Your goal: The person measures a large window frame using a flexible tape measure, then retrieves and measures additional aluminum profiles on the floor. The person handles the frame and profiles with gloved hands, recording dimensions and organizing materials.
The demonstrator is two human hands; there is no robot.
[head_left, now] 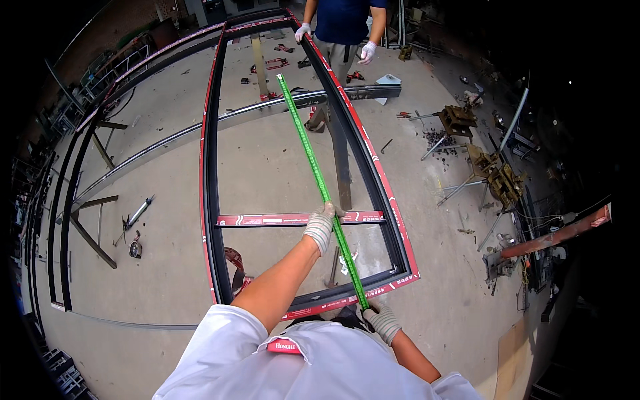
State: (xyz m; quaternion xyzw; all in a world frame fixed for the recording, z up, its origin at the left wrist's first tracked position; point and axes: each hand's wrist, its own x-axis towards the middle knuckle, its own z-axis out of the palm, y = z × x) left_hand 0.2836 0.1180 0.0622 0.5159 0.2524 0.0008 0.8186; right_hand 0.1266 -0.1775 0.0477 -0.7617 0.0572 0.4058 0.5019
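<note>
While both gloved hands, left [321, 225] and right [381, 321], grip the green tape [313, 157], it lies stretched along the frame [210, 173]; reading seemingly pending.

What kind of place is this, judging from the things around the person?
Probably a metal-frame or window fabrication workshop. A long dark frame wrapped in red film rests on trestles over a concrete floor, metal stands and tools lie scattered at the right, and gloved hands hold a green ruler across it.

A grey caulking gun [138, 214] is seen lying on the concrete floor [167, 167] at the left, near dark steel trestles [93, 227]. Rusty metal stands [490, 173] are grouped at the right. A second person in a dark blue shirt [343, 20] is stood at the far end.
</note>
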